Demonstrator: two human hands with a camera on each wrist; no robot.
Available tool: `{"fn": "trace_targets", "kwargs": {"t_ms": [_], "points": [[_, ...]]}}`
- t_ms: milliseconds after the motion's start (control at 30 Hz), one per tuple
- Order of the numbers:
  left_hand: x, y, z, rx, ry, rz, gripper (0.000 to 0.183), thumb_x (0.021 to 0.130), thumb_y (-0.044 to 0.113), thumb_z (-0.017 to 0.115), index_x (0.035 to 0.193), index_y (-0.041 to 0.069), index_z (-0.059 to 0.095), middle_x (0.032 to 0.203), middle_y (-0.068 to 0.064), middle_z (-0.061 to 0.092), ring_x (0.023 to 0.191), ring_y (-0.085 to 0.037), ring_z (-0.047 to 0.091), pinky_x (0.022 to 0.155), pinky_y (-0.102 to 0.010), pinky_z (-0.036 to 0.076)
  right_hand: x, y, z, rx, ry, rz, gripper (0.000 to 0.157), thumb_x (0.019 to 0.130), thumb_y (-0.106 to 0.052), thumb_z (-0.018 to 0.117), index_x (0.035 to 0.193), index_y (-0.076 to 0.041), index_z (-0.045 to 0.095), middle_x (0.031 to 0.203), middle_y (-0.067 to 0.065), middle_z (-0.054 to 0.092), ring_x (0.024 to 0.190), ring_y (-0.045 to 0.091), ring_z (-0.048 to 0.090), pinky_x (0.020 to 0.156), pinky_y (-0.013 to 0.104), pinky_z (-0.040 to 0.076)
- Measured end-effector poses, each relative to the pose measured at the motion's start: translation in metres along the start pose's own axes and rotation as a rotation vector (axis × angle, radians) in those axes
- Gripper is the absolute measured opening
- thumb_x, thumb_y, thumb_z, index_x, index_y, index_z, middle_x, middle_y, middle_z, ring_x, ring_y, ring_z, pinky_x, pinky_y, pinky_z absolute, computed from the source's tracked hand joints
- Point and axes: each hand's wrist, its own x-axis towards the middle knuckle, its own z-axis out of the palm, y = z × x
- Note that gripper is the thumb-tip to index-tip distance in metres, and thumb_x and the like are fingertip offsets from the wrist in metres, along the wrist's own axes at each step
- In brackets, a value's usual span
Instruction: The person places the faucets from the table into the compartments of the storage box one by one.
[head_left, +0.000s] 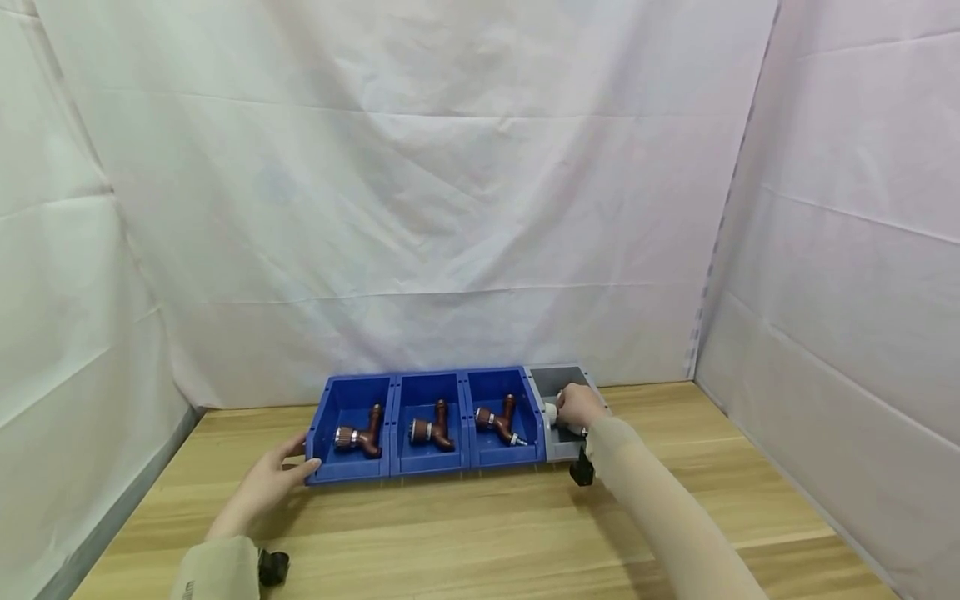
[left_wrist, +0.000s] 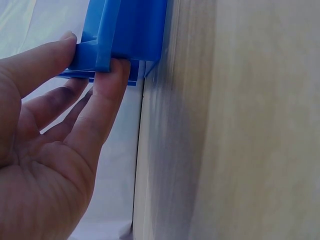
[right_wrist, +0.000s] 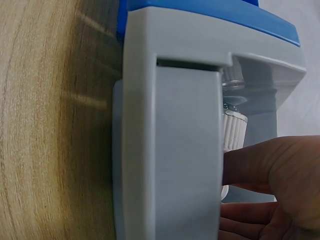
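A row of three blue bins [head_left: 348, 473] stands on the table, each with a brown branched pipe fitting [head_left: 438, 427] with a ribbed knob. At the left end, my left hand [head_left: 279, 475] pinches the outer edge of the first blue bin [left_wrist: 105, 37] between thumb and fingers. My right hand [head_left: 581, 407] reaches into the grey bin [head_left: 557, 450] at the right end. There its thumb and fingers grip a white fitting with a ribbed knob [right_wrist: 235, 131]. The grey front wall [right_wrist: 187, 150] hides the fingertips and part of that fitting in the right wrist view.
A wooden table [head_left: 450, 542] carries the joined bins near its back edge. White cloth [head_left: 420, 192] hangs behind and along both sides. Each wrist wears a black camera [head_left: 273, 568].
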Motion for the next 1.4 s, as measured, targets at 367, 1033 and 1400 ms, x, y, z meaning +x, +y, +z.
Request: {"fn": "trace_targets", "kwargs": {"t_ms": [367,1033,1400], "points": [[-0.0008,0.004,0.0001,-0.014,0.005,-0.005,0.068,0.098,0.021,0.06,0.147,-0.011,0.026,0.134,-0.036,0.045,0.113,-0.048,0.054,0.087,-0.047,0.052,0.0011,-0.0007,-0.001,-0.027,0.028,-0.014,0.04,0.073,0.006,0.062,0.048,-0.014,0.038,0.047,-0.005,0.027,0.046,0.012,0.023,0.043,0.026,0.023],[-0.0058,0.0032,0.0014,0.005,0.018,-0.006,0.068,0.097,0.023,0.06,0.147,-0.01,0.027,0.134,-0.035,0.046,0.114,-0.047,0.054,0.092,-0.052,0.048,-0.0031,-0.0043,0.0006,-0.044,0.029,-0.005,0.035,0.075,0.004,0.066,0.051,-0.012,0.047,0.049,-0.005,0.035,0.047,0.012,0.03,0.045,0.025,0.027],[-0.0055,0.0071,0.0025,-0.004,0.016,-0.009,0.067,0.098,0.021,0.059,0.147,-0.012,0.026,0.134,-0.036,0.045,0.112,-0.048,0.055,0.087,-0.048,0.052,-0.0078,-0.0025,0.0011,-0.049,0.019,-0.022,0.043,0.077,0.005,0.061,0.05,-0.015,0.034,0.049,-0.005,0.024,0.047,0.011,0.02,0.045,0.025,0.021]]}}
